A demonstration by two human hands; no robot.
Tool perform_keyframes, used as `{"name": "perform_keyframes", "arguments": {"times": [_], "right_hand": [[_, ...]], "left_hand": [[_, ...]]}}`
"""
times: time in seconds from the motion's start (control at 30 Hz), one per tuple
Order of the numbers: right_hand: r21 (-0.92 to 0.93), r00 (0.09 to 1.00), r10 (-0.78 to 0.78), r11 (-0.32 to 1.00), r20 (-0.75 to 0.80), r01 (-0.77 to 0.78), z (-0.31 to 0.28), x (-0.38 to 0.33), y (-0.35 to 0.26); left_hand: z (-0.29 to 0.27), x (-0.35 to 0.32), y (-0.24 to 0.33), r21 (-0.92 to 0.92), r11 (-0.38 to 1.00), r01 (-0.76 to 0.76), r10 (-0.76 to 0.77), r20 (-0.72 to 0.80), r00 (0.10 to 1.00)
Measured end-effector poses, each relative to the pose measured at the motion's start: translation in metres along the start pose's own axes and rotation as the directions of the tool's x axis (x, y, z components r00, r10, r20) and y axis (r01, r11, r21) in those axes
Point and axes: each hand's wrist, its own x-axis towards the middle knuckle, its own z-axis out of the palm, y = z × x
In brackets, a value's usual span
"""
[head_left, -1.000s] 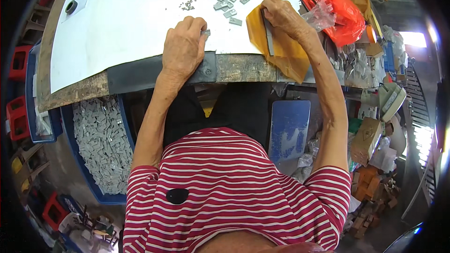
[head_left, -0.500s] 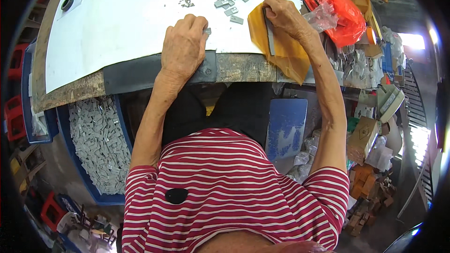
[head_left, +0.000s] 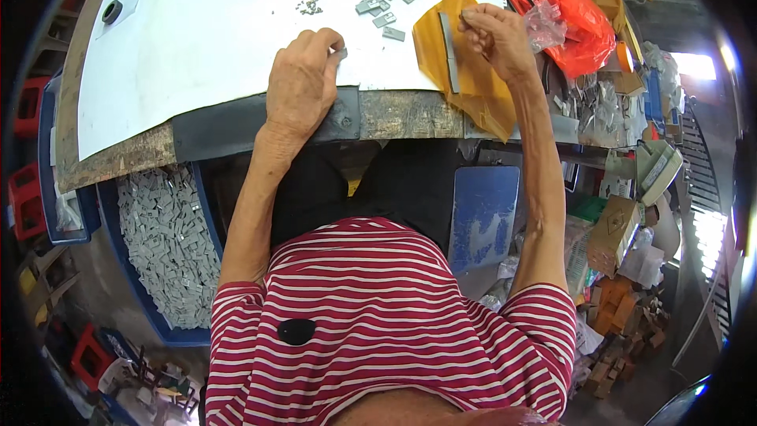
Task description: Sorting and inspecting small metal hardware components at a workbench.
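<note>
Left hand pinches grey piece over white sheet | right hand, fingertips together, any load unclear, by amber sheet | risk: stray knuckles could knock grey bar lying there askew

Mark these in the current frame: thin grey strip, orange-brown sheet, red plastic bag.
Thin grey strip [head_left: 449,55]: head view, middle of its length.
Orange-brown sheet [head_left: 475,85]: head view, bare part right of the strip.
Red plastic bag [head_left: 585,35]: head view, crumpled middle.
</note>
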Motion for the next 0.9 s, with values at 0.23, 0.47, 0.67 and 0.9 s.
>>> {"name": "perform_keyframes", "arguments": {"times": [0.23, 0.47, 0.67, 0.9], "right_hand": [[0.44, 0.975, 0.154, 0.873, 0.159, -0.21, 0.006, -0.02, 0.006], [0.412, 0.973, 0.15, 0.887, 0.174, -0.21, 0.023, -0.029, 0.002], [0.364, 0.991, 0.068, 0.925, 0.116, -0.106, 0.055, -0.05, -0.006], [0.255, 0.995, -0.061, 0.966, 0.075, 0.04, 0.098, -0.06, 0.007]], "left_hand": [[-0.003, 0.002, 0.002, -0.21, 0.97, 0.12, -0.134, -0.051, 0.99], [-0.009, 0.002, 0.009, -0.367, 0.908, 0.204, -0.217, 0.005, 0.976], [-0.003, 0.002, 0.024, -0.644, 0.726, 0.242, -0.216, 0.12, 0.969], [-0.002, -0.004, 0.03, -0.724, 0.588, 0.361, -0.262, 0.252, 0.932]]}}
